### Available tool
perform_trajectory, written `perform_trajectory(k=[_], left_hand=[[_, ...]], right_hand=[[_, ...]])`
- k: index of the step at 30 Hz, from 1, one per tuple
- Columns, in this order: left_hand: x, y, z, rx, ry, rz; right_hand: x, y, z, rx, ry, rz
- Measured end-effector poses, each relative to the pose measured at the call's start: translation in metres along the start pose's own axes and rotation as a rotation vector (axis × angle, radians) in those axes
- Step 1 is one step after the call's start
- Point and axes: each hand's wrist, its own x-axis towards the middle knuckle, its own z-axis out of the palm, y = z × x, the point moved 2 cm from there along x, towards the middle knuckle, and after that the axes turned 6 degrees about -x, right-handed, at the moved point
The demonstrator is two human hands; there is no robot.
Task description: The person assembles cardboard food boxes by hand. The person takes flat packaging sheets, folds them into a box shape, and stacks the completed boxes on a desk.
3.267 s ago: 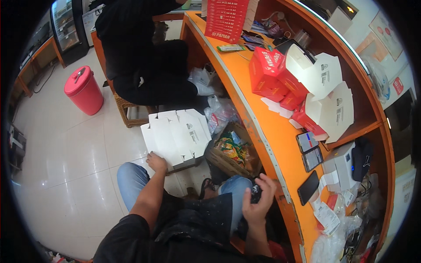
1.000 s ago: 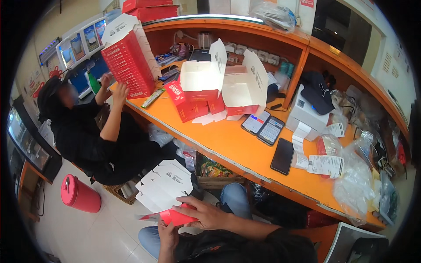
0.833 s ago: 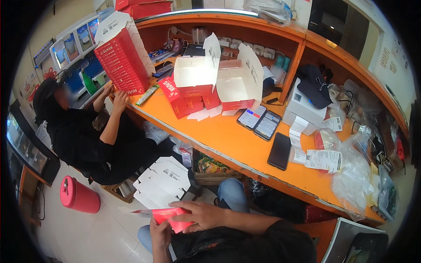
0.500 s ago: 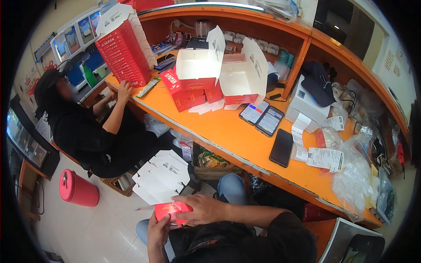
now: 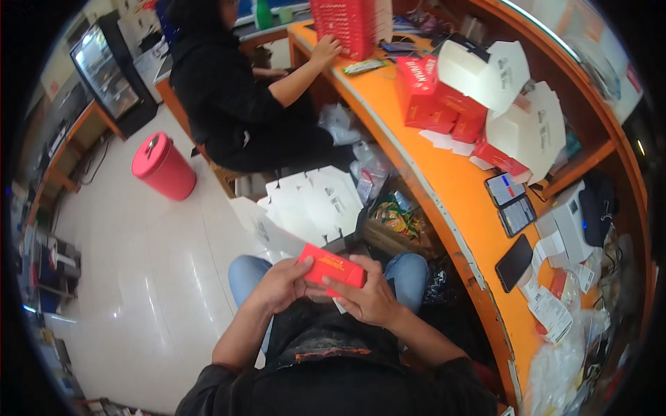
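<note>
Over my lap I hold a red cardboard box (image 5: pixel 334 267), partly folded, with a white flap (image 5: pixel 267 232) standing out from its far left side. My left hand (image 5: pixel 281 284) grips the near left end, thumb on the red face. Closed round the right end is my right hand (image 5: pixel 364 291), its fingers along the top and side. Just beyond the box, past my knees, lies a pile of flat white carton blanks (image 5: pixel 312 204) with notched edges. The underside of the box is hidden by my hands.
An orange counter (image 5: pixel 395 149) curves along the right, bearing open red-and-white boxes (image 5: pixel 479 76), phones (image 5: pixel 515 262) and a white printer (image 5: pixel 565 222). A co-worker in black (image 5: pixel 229 90) sits at far left, a hand by a tall stack of red boxes (image 5: pixel 345 28). A pink bin (image 5: pixel 164 166) stands on the floor.
The view has swung left, so the counter sits farther right. My right hand has shifted from over the box to its right end. The box's white flap now shows at the left.
</note>
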Motion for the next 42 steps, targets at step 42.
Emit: perform_trajectory(k=[42], left_hand=[[0.032, 0.003, 0.027, -0.322, -0.003, 0.312]], right_hand=[[0.034, -0.003, -0.01, 0.464, 0.223, 0.085]])
